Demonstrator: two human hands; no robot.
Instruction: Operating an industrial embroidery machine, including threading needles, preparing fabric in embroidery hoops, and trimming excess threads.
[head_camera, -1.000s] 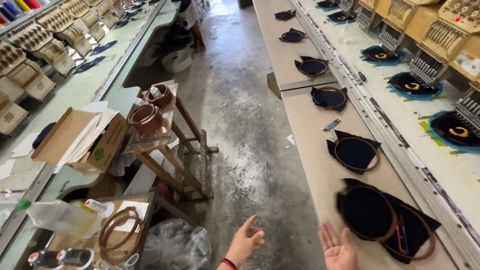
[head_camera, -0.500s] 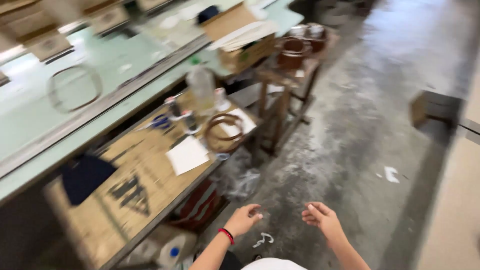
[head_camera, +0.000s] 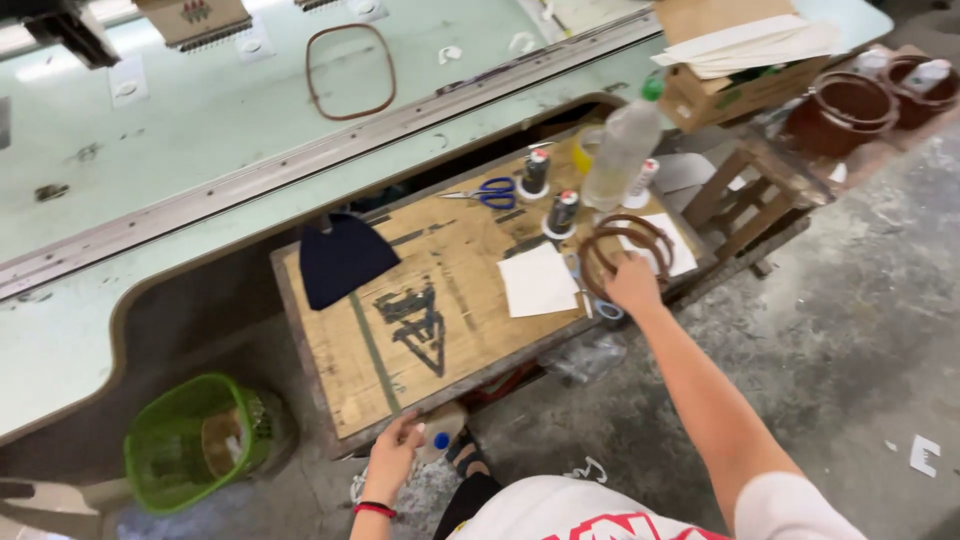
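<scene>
Brown oval embroidery hoops (head_camera: 627, 252), stacked at the right end of the low wooden worktop (head_camera: 440, 330), lie under your right hand (head_camera: 632, 284); its fingers rest curled on the near rim of the stack, though you cannot tell whether they grip it. The hoops sit partly on a white paper sheet (head_camera: 538, 280), just in front of a clear plastic bottle with a green cap (head_camera: 622, 148) and near two dark thread spools (head_camera: 550, 195). Blue-handled scissors (head_camera: 495, 192) lie behind the spools.

Your left hand (head_camera: 392, 458), wearing a red wristband, hangs low at the worktop's near edge, fingers loosely bent around a small pale bottle with a blue cap (head_camera: 438, 446); how firmly it is held cannot be told. A dark navy fabric piece (head_camera: 342, 260) lies at the worktop's far left. A green mesh basket (head_camera: 192, 440) stands on the floor to the left, and another brown hoop (head_camera: 350, 70) lies on the pale green machine table (head_camera: 150, 180) beyond.
</scene>
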